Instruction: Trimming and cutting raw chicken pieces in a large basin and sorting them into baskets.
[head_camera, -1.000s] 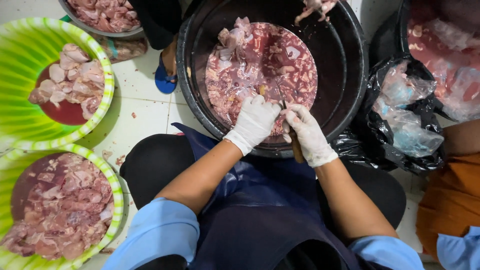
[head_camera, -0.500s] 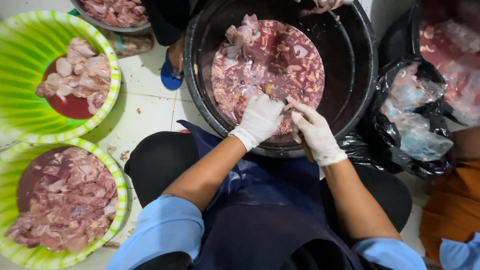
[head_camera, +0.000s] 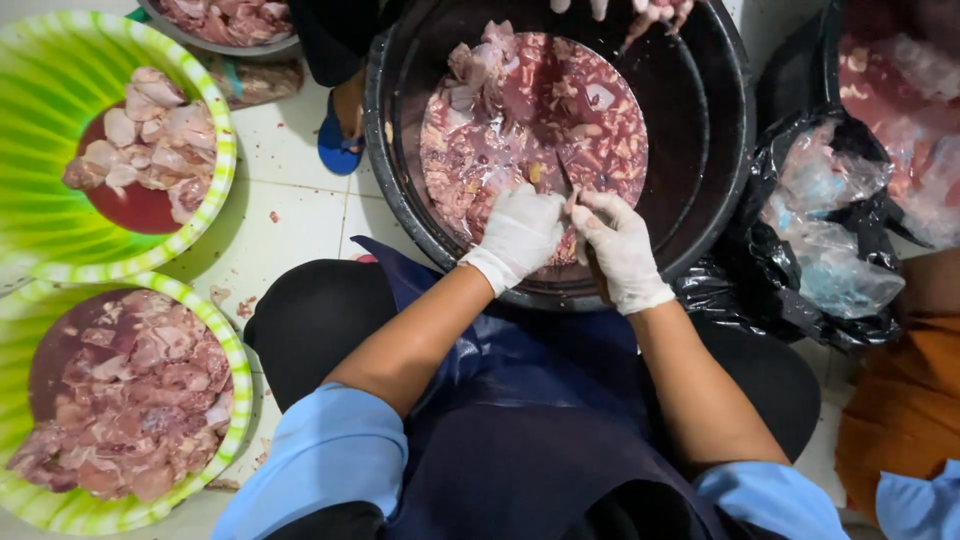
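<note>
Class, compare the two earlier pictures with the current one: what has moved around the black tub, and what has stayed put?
The left hand and right hand, both gloved, have drawn closer together over the meat at the near rim of the black tub, fingertips now nearly meeting. Another person's hand remains at the far rim. Both green bowls stayed put.

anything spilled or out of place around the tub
Yes: small meat scraps lie spilled on the white tile floor between the green basins and the black tub. Both gloved hands work inside the tub.
</note>
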